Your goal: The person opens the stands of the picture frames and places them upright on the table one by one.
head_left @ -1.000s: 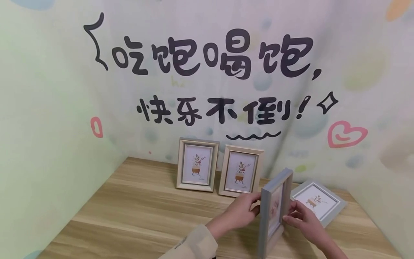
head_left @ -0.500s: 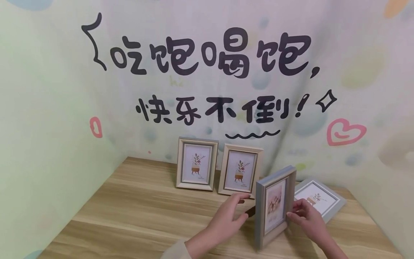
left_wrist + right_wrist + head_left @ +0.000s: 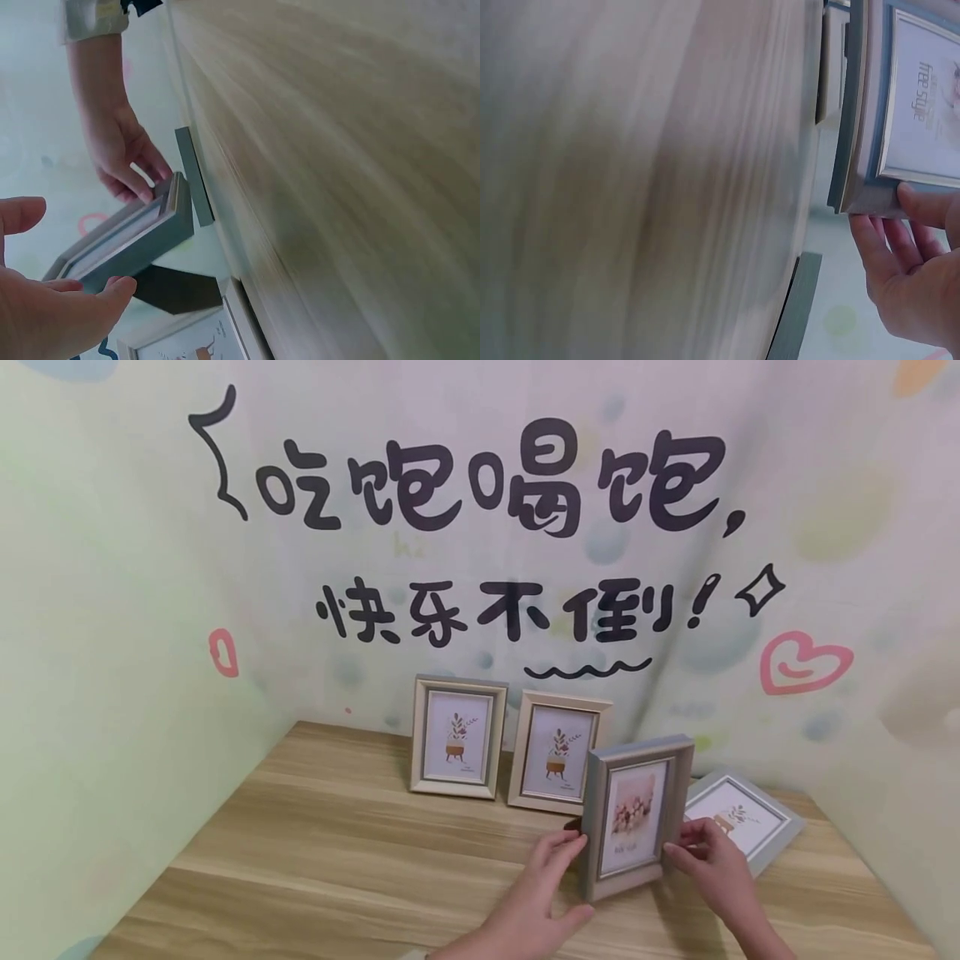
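In the head view a grey picture frame [image 3: 637, 818] with a pink flower print is held upright, its front turned toward me. My right hand [image 3: 716, 868] pinches its right side, thumb on the front and fingers behind, as the right wrist view also shows at the frame's edge [image 3: 866, 180]. My left hand [image 3: 536, 897] is at the lower left side, its fingertips right at the edge and the thumb spread away. A dark stand leg [image 3: 180, 289] sticks out from the frame's back in the left wrist view. The frame is raised off the wooden table [image 3: 315, 860].
Two cream picture frames [image 3: 457, 789] with potted-plant prints stand upright along the back wall. Another grey frame [image 3: 780, 847] lies face up at the right, partly behind my right hand. Printed wall cloth [image 3: 300, 610] encloses the table at the back and sides.
The picture frame has turned so its front faces me more, and its lower end has risen. My left hand has moved down from behind its left edge, thumb now spread; my right hand keeps its pinch.
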`<state>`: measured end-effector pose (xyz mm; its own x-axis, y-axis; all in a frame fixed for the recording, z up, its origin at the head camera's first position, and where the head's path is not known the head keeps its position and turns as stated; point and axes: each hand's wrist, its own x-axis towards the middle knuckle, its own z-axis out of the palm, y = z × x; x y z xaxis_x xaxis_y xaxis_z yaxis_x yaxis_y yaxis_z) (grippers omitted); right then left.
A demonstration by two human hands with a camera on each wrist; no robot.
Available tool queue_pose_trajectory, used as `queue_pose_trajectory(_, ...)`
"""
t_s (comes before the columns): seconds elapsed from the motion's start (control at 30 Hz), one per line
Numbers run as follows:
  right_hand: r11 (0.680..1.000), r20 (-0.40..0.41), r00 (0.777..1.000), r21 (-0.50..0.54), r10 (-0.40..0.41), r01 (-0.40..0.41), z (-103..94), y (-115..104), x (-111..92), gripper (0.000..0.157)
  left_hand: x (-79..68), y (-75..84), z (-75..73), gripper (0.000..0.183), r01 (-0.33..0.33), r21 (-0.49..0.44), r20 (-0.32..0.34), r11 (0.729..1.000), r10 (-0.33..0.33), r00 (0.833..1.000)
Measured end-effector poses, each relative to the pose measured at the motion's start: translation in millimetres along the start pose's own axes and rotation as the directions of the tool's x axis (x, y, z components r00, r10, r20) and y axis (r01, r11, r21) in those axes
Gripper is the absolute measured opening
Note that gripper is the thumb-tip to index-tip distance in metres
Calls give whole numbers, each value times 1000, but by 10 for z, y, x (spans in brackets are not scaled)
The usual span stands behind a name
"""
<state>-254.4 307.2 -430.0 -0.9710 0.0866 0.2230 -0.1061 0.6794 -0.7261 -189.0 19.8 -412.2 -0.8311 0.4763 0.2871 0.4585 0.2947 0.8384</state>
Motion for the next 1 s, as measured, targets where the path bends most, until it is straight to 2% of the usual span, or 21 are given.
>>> queue_pose_trajectory(0.13, 1000, -11, 1000, 18, 21, -21, 46, -102, -9, 27, 6, 24, 25, 78, 50, -76, 7, 996, -49, 999)
queue_pose_trajectory(0.23, 999, -17, 999, 20, 31, -30, 91, -184, -19, 27, 3, 32, 36, 82, 84, -92, -15, 992, -86, 996)
queue_pose_trajectory(0.37, 999, -17, 999, 6, 51, -51, 153, -319, -32, 28, -14, 43, 22, 84, 64, -121, -78, 991, -73, 994)
queue_pose_trajectory(0.47, 999, -33, 999, -4, 32, -32, 207, -435, -53, 28, -52, 67, -35, 83, 24, -181, -130, 983, -49, 990)
queue_pose_trajectory(0.57, 1000, -49, 999, -16, -22, 21, 269, -558, -89, 26, -111, 87, -121, 81, -6, -222, -186, 975, -36, 982)
queue_pose_trajectory(0.63, 999, -46, 998, -15, -51, 51, 317, -650, -121, 26, -160, 83, -192, 80, -14, -243, -212, 970, -39, 976)
queue_pose_trajectory(0.73, 995, -18, 997, 53, -81, 82, 422, -825, -165, 27, -263, 29, -335, 78, 9, -241, -242, 970, -69, 968)
queue_pose_trajectory(0.83, 981, 28, 994, 167, -109, 103, 568, -1033, -184, 30, -373, -25, -526, 74, 48, -218, -287, 975, -111, 951)
queue_pose_trajectory(1.0, 935, 91, 982, 331, -168, 129, 886, -1387, -208, 37, -571, -66, -857, 65, 80, -209, -410, 975, -161, 898)
